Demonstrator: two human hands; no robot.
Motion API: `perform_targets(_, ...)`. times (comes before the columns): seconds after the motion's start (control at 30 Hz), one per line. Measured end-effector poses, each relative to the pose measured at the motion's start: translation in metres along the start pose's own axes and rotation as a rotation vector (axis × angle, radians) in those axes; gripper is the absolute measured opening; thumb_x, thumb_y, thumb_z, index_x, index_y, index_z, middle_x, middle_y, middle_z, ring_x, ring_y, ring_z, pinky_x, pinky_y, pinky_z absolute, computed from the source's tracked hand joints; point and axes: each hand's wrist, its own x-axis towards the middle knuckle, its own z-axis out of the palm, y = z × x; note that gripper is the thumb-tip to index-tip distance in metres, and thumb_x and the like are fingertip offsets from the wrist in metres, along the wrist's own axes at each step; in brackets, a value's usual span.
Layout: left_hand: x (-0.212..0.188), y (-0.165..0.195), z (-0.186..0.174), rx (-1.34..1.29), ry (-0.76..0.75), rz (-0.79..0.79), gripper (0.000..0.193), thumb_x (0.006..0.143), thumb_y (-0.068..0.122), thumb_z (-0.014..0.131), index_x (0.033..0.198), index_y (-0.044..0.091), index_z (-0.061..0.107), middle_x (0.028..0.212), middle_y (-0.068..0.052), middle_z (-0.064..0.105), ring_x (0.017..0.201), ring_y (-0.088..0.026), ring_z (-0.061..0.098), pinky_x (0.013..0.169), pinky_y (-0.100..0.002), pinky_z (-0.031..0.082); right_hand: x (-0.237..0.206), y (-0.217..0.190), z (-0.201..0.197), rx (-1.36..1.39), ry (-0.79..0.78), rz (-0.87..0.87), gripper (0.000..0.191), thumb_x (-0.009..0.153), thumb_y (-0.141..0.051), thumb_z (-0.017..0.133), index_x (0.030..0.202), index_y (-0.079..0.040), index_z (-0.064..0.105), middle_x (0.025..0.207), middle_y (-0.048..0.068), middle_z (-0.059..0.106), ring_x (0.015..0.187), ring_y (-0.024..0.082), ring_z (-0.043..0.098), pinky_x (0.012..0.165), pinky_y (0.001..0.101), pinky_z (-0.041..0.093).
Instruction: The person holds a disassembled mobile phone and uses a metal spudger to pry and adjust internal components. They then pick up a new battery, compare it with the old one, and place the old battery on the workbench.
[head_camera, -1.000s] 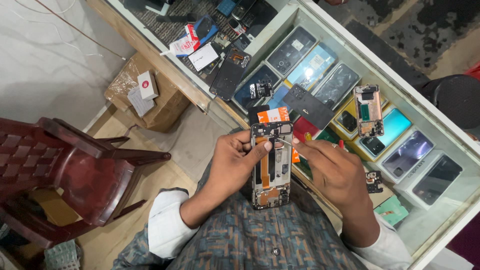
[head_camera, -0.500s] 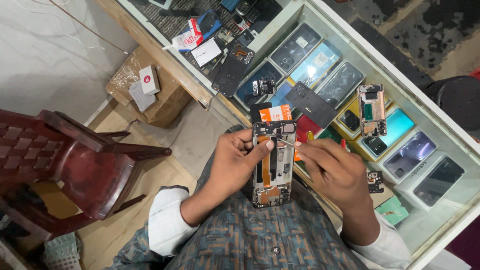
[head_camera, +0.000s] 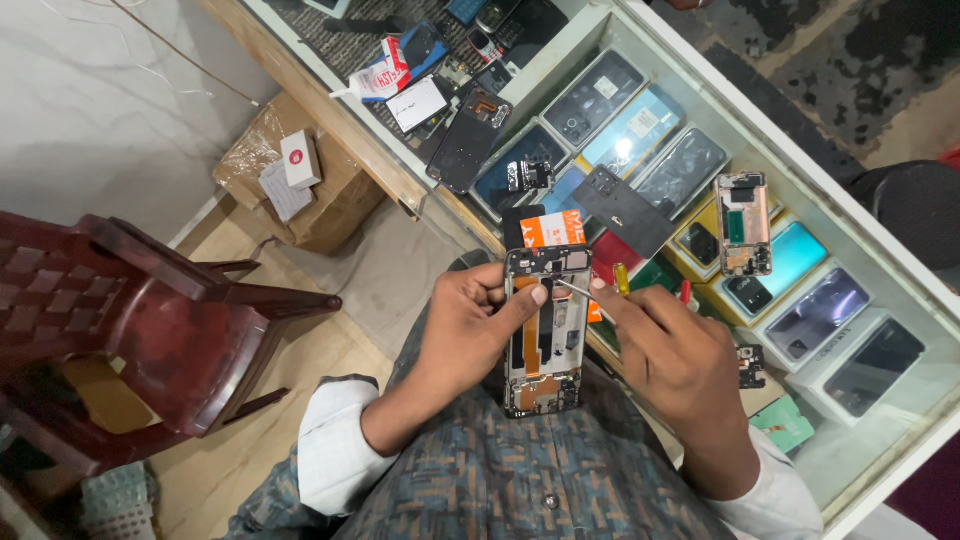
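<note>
My left hand grips an opened phone frame by its left edge, thumb across the upper part. The frame is upright over my lap, its inner boards and orange flex cables exposed. My right hand pinches thin metal tweezers, whose tips touch the upper inside of the frame. A small yellow-handled tool and a red one lie just beyond my right fingers, on the glass counter.
Another opened phone frame lies on the counter glass, with phone back covers displayed underneath. Loose parts and a small component lie near my right wrist. A dark red plastic chair stands at left. A cardboard box sits on the floor.
Both hands and the phone frame hold nearly the same place. The tweezers' tips have shifted slightly on the frame's upper part.
</note>
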Motion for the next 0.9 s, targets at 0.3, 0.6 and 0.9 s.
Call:
perform_targets(0.3,-0.009,-0.001,-0.003,-0.061,-0.048,0.015,0.022,0.102,0.007,0.065,0.117,-0.007,0.071,0.103,-0.009,0.079,0.087,-0.006,0.071,0.077,-0.023,0.059,0.020,-0.007,-0.012,0.152,-0.066,0.024,0.021,0.084,-0.009,0.080,0.105,-0.006,0.075,0.088,0.006,0.065,0.063,0.018,0.066,0.053,0.0334,0.048)
perform_targets(0.6,-0.009,-0.005,-0.007,-0.064,-0.036,-0.012,0.023,0.100,0.006,0.065,0.118,-0.007,0.071,0.103,-0.010,0.079,0.087,-0.006,0.071,0.077,-0.023,0.059,0.014,0.007,-0.008,0.039,-0.044,-0.086,0.035,0.082,-0.007,0.079,0.117,-0.005,0.077,0.087,0.004,0.068,0.067,0.022,0.066,0.060,0.0345,0.051)
perform_targets(0.9,-0.008,-0.003,-0.011,-0.075,-0.056,-0.009,0.020,0.102,0.005,0.064,0.117,-0.006,0.071,0.103,-0.009,0.079,0.088,-0.006,0.072,0.077,-0.023,0.060,0.016,0.005,-0.006,0.094,-0.065,-0.072,0.023,0.084,-0.011,0.081,0.105,-0.008,0.074,0.096,0.005,0.071,0.065,0.018,0.068,0.055,0.0317,0.050)
